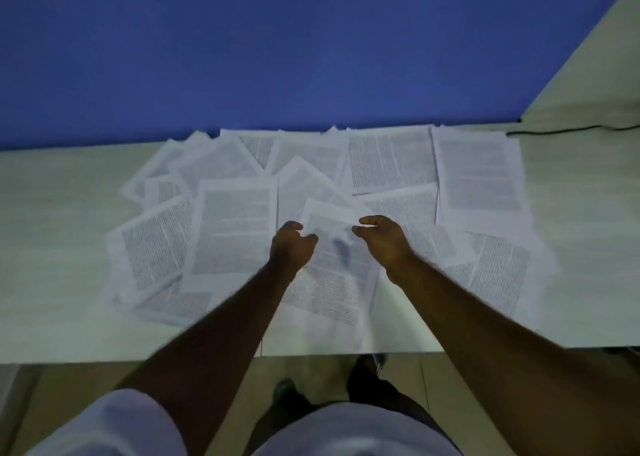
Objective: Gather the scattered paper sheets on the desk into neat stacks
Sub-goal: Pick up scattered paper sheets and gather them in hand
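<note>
Several white printed paper sheets [235, 227] lie scattered and overlapping across the pale desk [52, 247], from its left middle to its right side. One tilted sheet [332, 275] lies in the centre, reaching toward the desk's front edge. My left hand [291, 247] hovers over that sheet's left edge with fingers curled and apart, holding nothing. My right hand [381, 237] hovers over the sheet's right edge, fingers also curled and empty. The view is dim and slightly blurred.
A blue partition [277, 46] rises behind the desk's far edge. A dark cable [568, 129] runs along the back right of the desk. Below the front edge I see the floor and my shoes [367, 372].
</note>
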